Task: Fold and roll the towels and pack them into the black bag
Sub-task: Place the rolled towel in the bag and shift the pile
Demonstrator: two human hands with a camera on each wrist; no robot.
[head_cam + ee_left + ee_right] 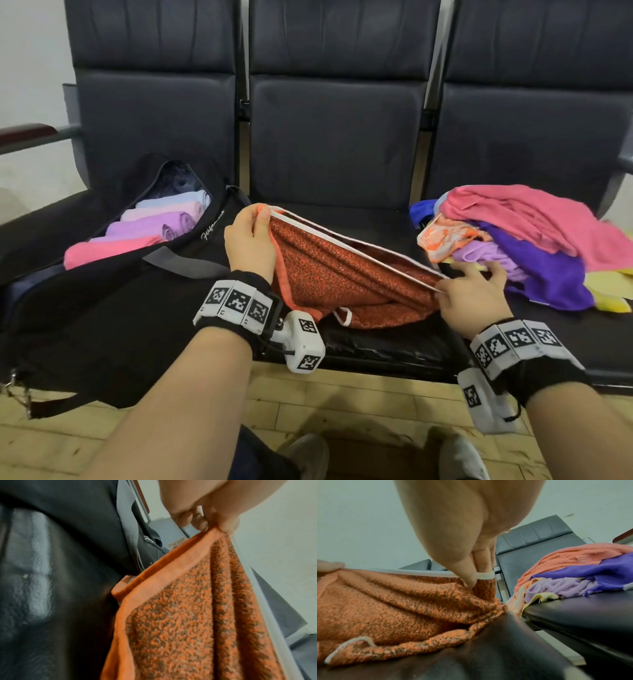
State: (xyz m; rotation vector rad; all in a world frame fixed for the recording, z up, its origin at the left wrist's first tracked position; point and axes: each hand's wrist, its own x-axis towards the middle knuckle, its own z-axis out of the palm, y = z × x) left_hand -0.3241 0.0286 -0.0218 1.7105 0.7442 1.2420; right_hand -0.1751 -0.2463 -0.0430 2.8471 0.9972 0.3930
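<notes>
stretching an orange towel by its white-edged top hem over the middle seat, left hand and right hand each pinch a corner. black bag lies left, partly filled; loose towels heap right. best keep the hem taut and level, then lower it flat before folding.

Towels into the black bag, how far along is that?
Partly done. Four rolled towels already lie in the black bag. The left hand and right hand pinch the orange towel stretched by its top edge. A loose pile on the right seat remains.
</notes>
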